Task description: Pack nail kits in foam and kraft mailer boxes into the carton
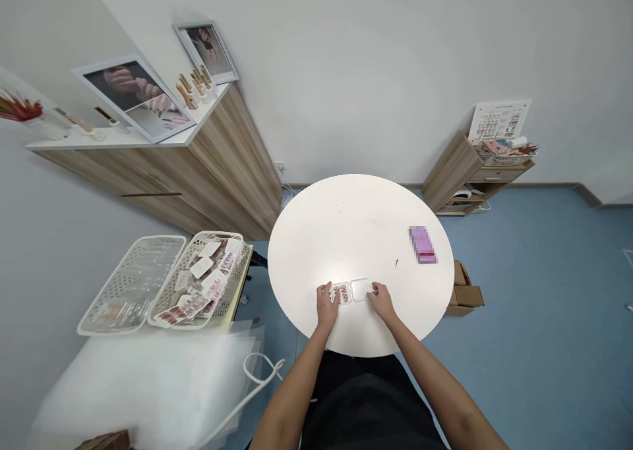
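A small clear plastic case lies open like a book near the front of the white round table [356,219]. Its left half, a tray of press-on nails [344,294], holds several pinkish-brown nails in rows. The right half is a see-through lid [361,289] with nothing visible inside. My left hand [327,307] grips the tray's left edge, thumb at its lower side. My right hand [382,302] pinches the lid's right edge between thumb and fingers. Both halves appear to rest on the tabletop.
A blurred purple item [422,245] lies at the table's right. To the left stand a white basket of nail packs [242,265] and a basket of clear cases [143,255]. Wooden cabinets [242,167] flank the table; cardboard boxes [467,295] sit on the floor.
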The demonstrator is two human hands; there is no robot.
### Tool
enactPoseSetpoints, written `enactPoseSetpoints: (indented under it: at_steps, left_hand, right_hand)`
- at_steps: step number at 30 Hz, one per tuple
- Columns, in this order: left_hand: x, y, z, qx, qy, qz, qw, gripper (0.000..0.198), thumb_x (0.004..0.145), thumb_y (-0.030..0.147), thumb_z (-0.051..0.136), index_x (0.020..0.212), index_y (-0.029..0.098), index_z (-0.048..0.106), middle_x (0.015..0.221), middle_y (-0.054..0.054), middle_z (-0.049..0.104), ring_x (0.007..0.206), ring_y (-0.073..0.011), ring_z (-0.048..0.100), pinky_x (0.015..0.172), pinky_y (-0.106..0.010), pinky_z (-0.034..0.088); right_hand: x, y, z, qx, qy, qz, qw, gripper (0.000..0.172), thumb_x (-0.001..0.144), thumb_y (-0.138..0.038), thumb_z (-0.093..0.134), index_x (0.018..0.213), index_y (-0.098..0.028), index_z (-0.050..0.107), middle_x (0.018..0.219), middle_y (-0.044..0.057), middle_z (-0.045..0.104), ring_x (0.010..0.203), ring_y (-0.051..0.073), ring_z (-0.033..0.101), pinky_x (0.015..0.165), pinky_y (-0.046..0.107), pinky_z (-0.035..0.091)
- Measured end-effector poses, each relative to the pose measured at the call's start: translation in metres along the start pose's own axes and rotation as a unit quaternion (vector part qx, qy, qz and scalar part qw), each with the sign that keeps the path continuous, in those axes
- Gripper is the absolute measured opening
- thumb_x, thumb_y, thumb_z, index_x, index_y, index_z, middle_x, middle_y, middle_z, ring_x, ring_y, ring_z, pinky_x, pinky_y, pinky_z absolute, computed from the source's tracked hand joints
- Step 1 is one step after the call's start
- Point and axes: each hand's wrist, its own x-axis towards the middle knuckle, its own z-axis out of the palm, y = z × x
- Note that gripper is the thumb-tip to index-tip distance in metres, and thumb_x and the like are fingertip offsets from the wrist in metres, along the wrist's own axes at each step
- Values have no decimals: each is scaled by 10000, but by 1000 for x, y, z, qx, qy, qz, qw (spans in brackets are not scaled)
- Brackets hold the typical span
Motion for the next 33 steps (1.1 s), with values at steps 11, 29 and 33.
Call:
enactPoseSetpoints:
  at_steps: [11,29,33]
  left_hand:
    - [-12,16,1,-81,-63,-136,985,513,831,204,568,1333,160,477,1340,-154,487,1148,-220,591,933,-316,513]
    - [-24,16,-1,132,-122,117,977,725,817,150,464,1500,185,226,1560,-135,302,1439,-270,287,1137,-482,329]
    - [-30,14,1,239,-150,254,925,765,812,92,391,1530,176,140,1605,-113,197,1480,-258,164,1168,-531,243]
  right_hand:
    - [41,-30,-10,-108,-63,17,992,317,707,-145,459,914,-179,697,841,58,687,764,192,634,695,284,480]
    - [-2,-56,1,-231,-103,-296,921,284,878,-79,438,1030,-192,650,1024,85,693,934,225,581,767,326,463]
    - [-20,-33,6,-237,-89,-325,911,401,890,-63,386,1204,-164,615,1243,103,645,1134,232,562,920,376,466]
